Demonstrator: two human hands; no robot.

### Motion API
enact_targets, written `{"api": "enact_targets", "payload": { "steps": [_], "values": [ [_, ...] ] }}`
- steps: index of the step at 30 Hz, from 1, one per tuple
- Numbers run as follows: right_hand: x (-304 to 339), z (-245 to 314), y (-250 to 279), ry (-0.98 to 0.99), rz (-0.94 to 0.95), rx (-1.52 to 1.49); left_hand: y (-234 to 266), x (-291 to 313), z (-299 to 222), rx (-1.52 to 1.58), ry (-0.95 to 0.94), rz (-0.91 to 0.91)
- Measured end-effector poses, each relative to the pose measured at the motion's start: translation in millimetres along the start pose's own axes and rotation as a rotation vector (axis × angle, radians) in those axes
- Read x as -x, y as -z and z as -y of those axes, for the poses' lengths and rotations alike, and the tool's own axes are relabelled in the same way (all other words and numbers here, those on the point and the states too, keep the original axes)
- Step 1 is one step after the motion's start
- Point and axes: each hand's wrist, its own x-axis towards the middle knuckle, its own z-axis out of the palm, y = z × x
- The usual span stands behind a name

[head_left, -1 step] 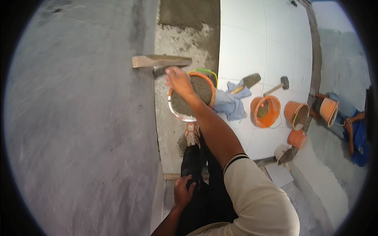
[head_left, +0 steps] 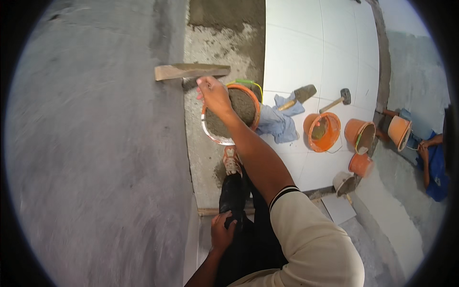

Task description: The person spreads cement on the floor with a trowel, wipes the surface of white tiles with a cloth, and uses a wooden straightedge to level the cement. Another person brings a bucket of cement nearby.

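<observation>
My right hand [head_left: 213,96] reaches over the left rim of an orange bucket [head_left: 257,116] full of grey mortar [head_left: 241,107]. Its fingers are curled together just below a long wooden piece [head_left: 191,71], beside the grey wall. Whatever they may pinch is hidden, and I cannot tell whether they touch the wood. My left hand [head_left: 223,232] lies over my bent, dark-trousered knee, holding no tool. Right of the bucket is a crumpled blue cloth [head_left: 278,125], with a mortar-covered trowel [head_left: 302,94] resting partly on it.
The grey wall [head_left: 95,143] bounds the left side. White tiles [head_left: 294,48] bear a mallet [head_left: 337,101] and an orange bucket [head_left: 325,138]. More buckets [head_left: 353,131] stand farther right. Another person in blue [head_left: 436,177] sits at the right edge, hands by a bucket [head_left: 398,133].
The whole view has shifted slightly. My right hand has moved a little up and left, its fingers now drawn closer together. My left hand stays on the knee.
</observation>
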Motion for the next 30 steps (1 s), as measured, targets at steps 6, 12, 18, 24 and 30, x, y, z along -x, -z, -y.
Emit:
{"api": "enact_targets", "payload": {
  "steps": [6,12,18,24,30],
  "values": [
    [-8,-137,187,-0.041,-0.739,0.2,-29,-51,-9,0.184,0.152,-0.072],
    [-8,-256,258,0.432,-0.171,1.409,-28,-216,-17,0.678,0.244,-0.239],
    [41,-295,273,0.277,0.062,1.448,32,-350,-61,0.656,0.155,-0.488],
    [35,-297,277,-0.377,-0.187,1.056,108,-480,-98,0.811,-0.014,-0.629],
    [-29,-282,273,-0.536,-0.832,0.631,114,-506,-119,0.886,-0.048,-0.64]
  ]
}}
